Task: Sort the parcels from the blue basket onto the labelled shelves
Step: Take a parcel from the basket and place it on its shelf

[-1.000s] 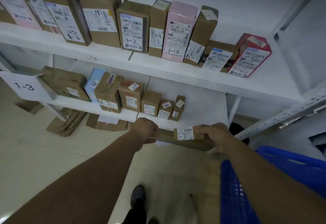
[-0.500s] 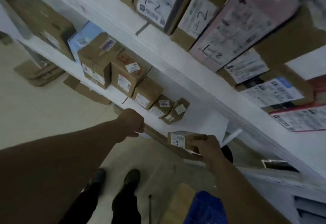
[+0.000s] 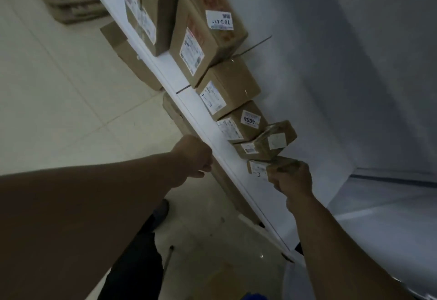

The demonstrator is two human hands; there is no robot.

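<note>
Pale floor tiles (image 3: 59, 98) are filling the left side, with flattened cardboard (image 3: 71, 4) lying on them near the top. Lower down, the left hand (image 3: 192, 157) is curling into a fist right against the front lip of the white shelf (image 3: 201, 120). Its fingers are hiding, so I cannot tell whether it is gripping anything. Brown boxes are standing in a row along the shelf. The large box (image 3: 208, 32) is showing a sticker reading roughly "78 3-43", the middle box (image 3: 227, 89) is carrying a handwritten "1-3", and the smaller box (image 3: 243, 122) is wearing "4004". The taped box (image 3: 267, 141) is leaning at the end, its print too blurred to read. Just beside it, the right hand (image 3: 293, 179) is gripping a small parcel (image 3: 272, 166) at the shelf, its label showing "-3".
</note>
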